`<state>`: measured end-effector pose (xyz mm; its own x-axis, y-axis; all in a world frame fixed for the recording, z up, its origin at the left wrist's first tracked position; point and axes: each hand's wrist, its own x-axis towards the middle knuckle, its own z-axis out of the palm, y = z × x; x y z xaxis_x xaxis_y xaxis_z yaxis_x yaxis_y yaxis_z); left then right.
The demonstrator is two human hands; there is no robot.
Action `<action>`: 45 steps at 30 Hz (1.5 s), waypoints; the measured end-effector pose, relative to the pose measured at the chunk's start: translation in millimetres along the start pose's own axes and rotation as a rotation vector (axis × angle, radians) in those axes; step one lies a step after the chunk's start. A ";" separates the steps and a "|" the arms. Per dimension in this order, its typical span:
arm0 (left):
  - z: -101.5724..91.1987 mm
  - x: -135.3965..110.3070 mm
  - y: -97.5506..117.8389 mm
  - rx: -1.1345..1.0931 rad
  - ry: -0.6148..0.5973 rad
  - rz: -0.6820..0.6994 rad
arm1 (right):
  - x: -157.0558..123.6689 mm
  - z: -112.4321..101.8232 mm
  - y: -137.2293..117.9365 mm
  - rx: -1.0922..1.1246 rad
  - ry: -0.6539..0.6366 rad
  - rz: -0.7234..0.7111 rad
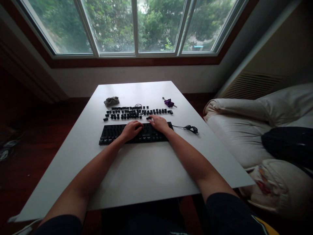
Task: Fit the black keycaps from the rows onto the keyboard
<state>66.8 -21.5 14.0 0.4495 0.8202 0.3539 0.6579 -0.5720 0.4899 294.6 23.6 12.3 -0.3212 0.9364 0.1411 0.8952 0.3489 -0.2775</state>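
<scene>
Steadying the keyboard (111, 132) under the left hand (131, 129), fingers bent, empty. Pinching a keycap (148, 118) between fingertips of the right hand (159, 123).

At the far left of your white surface (146, 169) lies a crumpled grey cloth (111, 101), and well apart to its right a small purple object (169, 103) with a thin handle. Beyond the surface you face a wide window (135, 26) with green trees outside. To your right, white bedding (244, 130) carries a dark garment (286, 143).
</scene>
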 end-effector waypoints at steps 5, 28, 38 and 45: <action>0.1 -0.4 -0.2 -0.008 0.003 -0.013 | -0.9 -2.3 -2.2 0.001 -0.012 0.010; 0.4 -0.7 -1.0 -0.039 0.001 -0.011 | -0.6 -1.6 -1.9 0.006 -0.015 0.011; 0.3 -0.5 -1.7 -0.035 0.000 -0.001 | -0.8 -1.9 -1.8 0.002 -0.018 0.008; 0.1 -0.4 -0.8 -0.044 0.002 -0.010 | -1.0 -2.0 -1.8 -0.003 -0.015 0.012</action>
<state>66.2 -21.5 13.4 0.4424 0.8256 0.3503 0.6349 -0.5642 0.5278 293.9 22.0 14.6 -0.3150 0.9410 0.1237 0.8998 0.3375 -0.2764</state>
